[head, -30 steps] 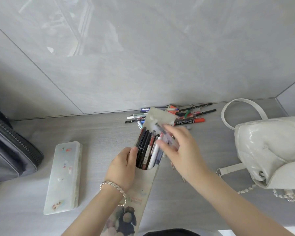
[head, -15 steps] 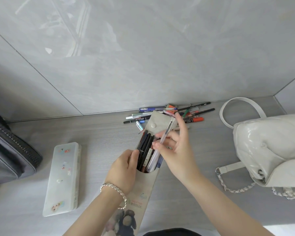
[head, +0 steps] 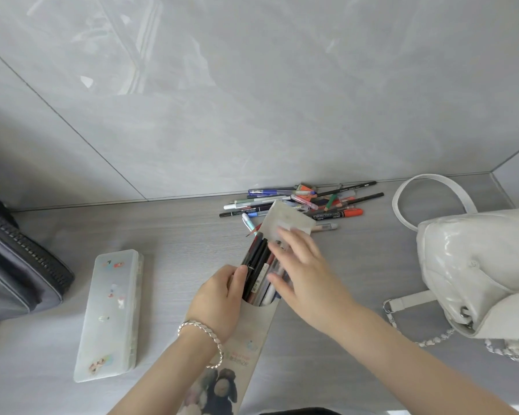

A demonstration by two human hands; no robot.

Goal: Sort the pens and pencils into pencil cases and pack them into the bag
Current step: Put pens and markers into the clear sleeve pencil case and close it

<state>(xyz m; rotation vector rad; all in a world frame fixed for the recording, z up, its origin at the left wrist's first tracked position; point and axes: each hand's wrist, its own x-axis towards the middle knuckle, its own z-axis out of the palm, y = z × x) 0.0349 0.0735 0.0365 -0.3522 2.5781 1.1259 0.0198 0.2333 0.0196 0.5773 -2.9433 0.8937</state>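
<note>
A long beige pencil case (head: 253, 345) with a picture on it lies in front of me, its flap (head: 286, 218) folded back toward the wall. Several pens (head: 256, 271) stick out of its open mouth. My left hand (head: 219, 298) grips the case's left edge at the mouth, thumb against the pens. My right hand (head: 304, 269) lies over the pens' right side with fingers spread and slightly blurred, holding nothing that I can see. A loose pile of pens and pencils (head: 309, 202) lies by the wall. The white quilted bag (head: 480, 271) sits at the right.
A frosted plastic pencil box (head: 110, 314) with stickers lies shut on the left of the grey table (head: 177, 241). A dark grey zipped bag (head: 15, 274) fills the far left edge. The white bag's strap (head: 402, 202) and chain (head: 432, 339) lie on the table.
My right hand held a clear pen and slid it into the case among the others. It has let go and now spreads open over the pens. The left hand kept its grip.
</note>
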